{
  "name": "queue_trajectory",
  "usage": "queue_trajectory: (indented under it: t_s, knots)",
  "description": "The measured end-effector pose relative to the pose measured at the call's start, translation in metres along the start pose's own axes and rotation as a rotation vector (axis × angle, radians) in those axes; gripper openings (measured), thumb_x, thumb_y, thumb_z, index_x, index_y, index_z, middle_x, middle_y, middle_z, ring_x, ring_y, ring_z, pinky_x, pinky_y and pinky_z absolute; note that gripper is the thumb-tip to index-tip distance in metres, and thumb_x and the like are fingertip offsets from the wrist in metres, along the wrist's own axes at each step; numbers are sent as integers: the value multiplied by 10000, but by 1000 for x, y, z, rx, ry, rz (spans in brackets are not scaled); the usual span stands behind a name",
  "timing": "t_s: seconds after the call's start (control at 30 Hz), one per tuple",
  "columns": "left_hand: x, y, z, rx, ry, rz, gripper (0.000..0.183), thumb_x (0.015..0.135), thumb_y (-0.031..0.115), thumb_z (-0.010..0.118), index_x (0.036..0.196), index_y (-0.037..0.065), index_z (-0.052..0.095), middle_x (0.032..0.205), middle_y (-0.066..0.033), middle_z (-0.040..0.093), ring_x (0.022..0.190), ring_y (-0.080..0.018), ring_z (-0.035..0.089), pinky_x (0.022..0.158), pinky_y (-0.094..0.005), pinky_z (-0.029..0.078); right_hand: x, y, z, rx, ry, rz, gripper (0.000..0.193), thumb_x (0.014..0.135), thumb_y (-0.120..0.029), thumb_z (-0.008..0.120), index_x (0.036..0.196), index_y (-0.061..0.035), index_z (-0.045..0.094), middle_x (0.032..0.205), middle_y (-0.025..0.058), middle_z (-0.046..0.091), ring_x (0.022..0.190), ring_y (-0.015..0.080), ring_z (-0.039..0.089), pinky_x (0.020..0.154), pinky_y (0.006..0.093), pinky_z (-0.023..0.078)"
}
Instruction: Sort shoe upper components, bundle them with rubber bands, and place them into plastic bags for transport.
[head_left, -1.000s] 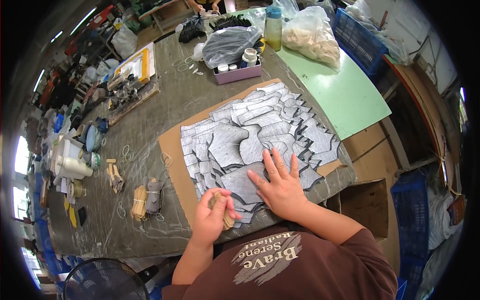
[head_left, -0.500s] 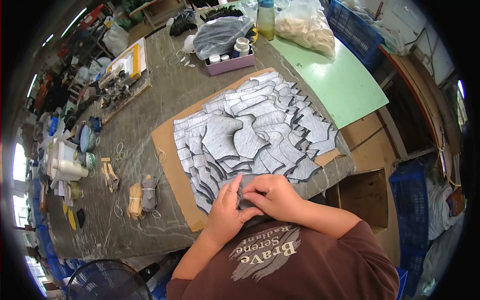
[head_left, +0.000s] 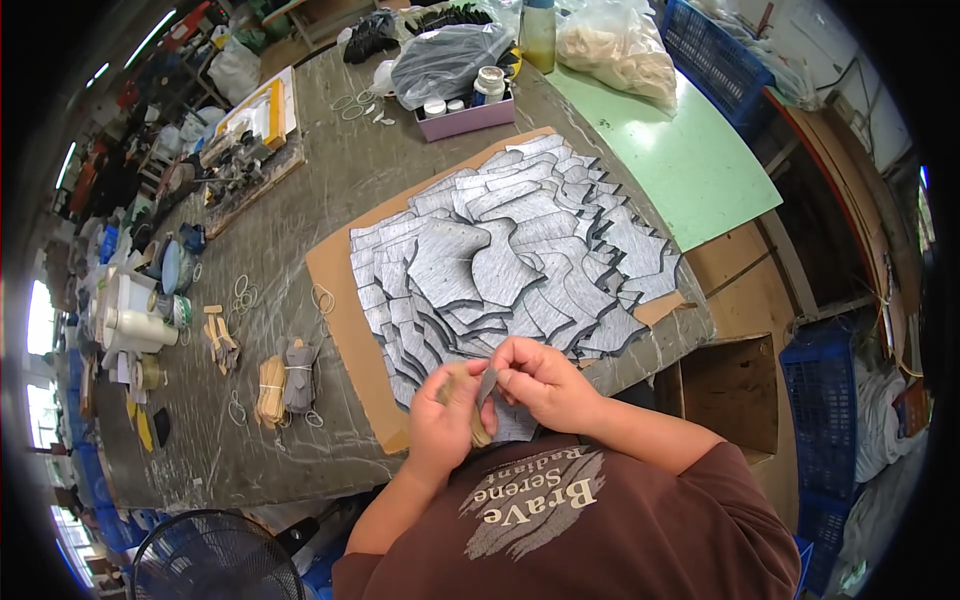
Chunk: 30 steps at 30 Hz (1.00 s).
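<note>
My left hand (head_left: pixel 445 412) is closed around a small piece with a tan side, partly hidden by the fingers. A narrow grey piece (head_left: pixel 487 386) rises between my hands, and the fingertips of my right hand (head_left: pixel 540 384) pinch its upper end. Whether the tan and grey parts are one piece, I cannot tell. Just beyond my hands, overlapping grey cut pieces (head_left: pixel 450 262) with curved, dark edges lie in rows on a brown cardboard sheet (head_left: pixel 345 330). Below my hands, near my shirt, part of another grey piece (head_left: pixel 514 428) shows.
Left on the table lie a tan bundle (head_left: pixel 270 390) and a grey bundle (head_left: pixel 299 375) of tied strips, with loose rubber bands nearby. A purple box (head_left: pixel 465 122) with jars stands at the back. A black fan (head_left: pixel 215 555) is at lower left, an open carton (head_left: pixel 730 395) at right.
Both hands have changed their grip. The grey piece now stands up between them, and a tan side shows in my left hand. My right hand has risen slightly.
</note>
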<state>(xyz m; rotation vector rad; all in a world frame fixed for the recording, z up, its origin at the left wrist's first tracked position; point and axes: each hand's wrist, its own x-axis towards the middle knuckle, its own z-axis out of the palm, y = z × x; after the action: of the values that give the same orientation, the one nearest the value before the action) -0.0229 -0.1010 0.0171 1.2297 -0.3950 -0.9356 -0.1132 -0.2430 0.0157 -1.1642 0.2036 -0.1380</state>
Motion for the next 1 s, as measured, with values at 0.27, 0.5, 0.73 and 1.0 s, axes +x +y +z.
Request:
queue_trajectory:
  t_s: [0.27,0.5,0.73,1.0]
  knots:
    - [4,38,-3,987,-250,709,247,669,-47,682,889,18,593,816,-101,584,718,-237,593,602,-308,477,2,10,-8,-331,-210,-195,41,890,-28,442,876,-39,479,874,53,542,785,127,510,707,267,432]
    - [-19,22,-42,560,221,394,113,772,-10,671,819,6,570,740,-73,598,607,-144,572,496,-244,434,-5,15,-44,726,66,-224,47,912,-4,444,891,-38,468,1030,147,562,877,257,603,809,406,496]
    - [-38,0,-46,-70,422,-28,120,802,-57,631,900,-32,566,676,-72,590,529,-105,562,437,-194,404,-41,27,-26,-1068,72,-218,291,755,-244,713,920,-28,608,783,145,615,684,298,621,590,365,504]
    - [-45,-1,-50,204,360,-19,35,785,-27,654,805,-13,628,667,-42,598,530,-62,520,457,-179,379,-32,50,-21,-1253,46,-403,243,723,-202,711,900,-99,579,665,58,588,574,241,596,500,355,461]
